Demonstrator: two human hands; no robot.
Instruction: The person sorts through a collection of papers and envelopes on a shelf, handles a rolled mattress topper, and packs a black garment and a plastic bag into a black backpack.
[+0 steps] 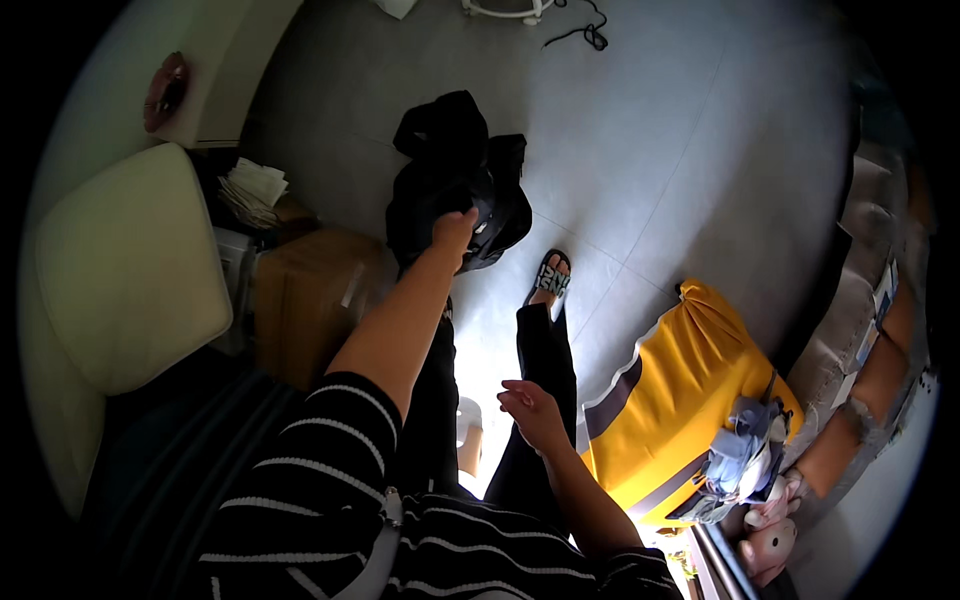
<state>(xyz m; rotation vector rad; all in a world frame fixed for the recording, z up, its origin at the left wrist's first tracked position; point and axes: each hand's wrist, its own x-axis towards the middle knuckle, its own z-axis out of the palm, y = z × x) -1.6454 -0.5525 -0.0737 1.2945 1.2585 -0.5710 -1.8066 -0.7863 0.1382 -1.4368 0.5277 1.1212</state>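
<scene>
A black bag (445,175), soft and bulky with a strap or flap sticking up, hangs or rests in front of my left leg; I cannot tell whether it touches the floor. My left hand (457,238) reaches out to its near side, fingers closed on the dark fabric. What exactly the fingertips grip is hidden by the bag. My right hand (532,412) is held over my right thigh, fingers curled in, with nothing seen in it. It is apart from the bag.
At left are a cream chair (130,270) and a brown cardboard box (315,290) with papers (255,190) behind it. A yellow cloth-covered piece (680,390) with bundled clothes (745,450) stands at right. A black cable (590,38) lies on the grey floor at the back.
</scene>
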